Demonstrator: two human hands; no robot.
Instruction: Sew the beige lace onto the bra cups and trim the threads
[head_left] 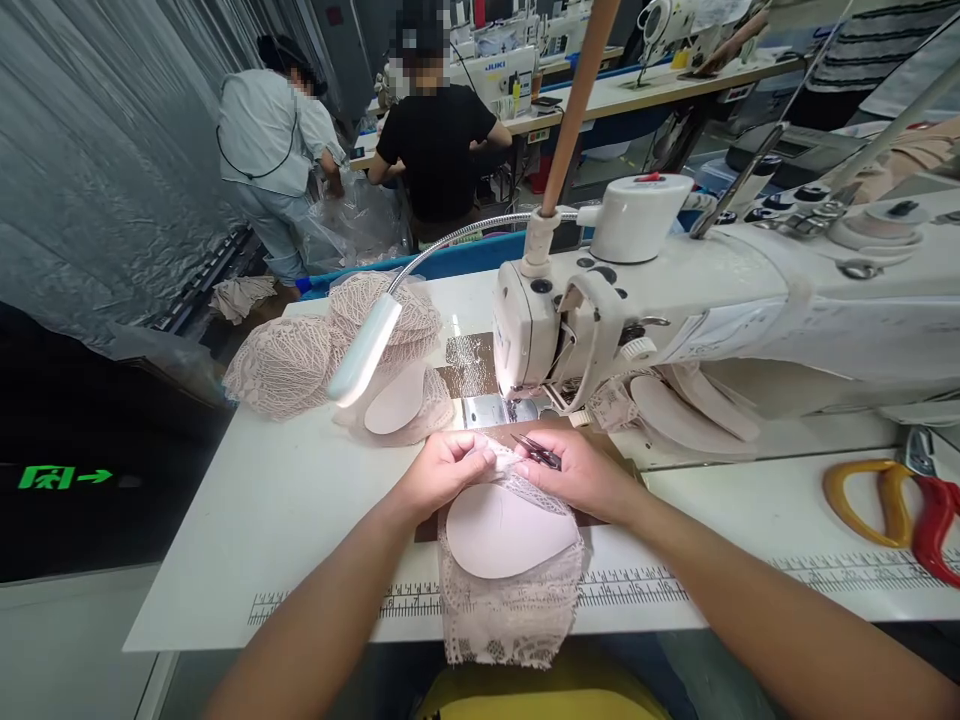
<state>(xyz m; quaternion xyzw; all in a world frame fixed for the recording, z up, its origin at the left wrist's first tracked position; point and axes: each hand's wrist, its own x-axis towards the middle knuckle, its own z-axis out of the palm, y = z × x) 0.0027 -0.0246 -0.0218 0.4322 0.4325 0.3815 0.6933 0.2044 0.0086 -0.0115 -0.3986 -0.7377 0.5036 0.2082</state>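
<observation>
Lace cup piece [510,560] lies flat on the table edge [300,520] right in front of the sewing machine [570,330]. Left hand [442,470] pinches its top edge to steady it, while right hand [581,472] grips small snips [536,450], fingers closed around them.

Bare forearms, bare hands [450,470]
</observation>
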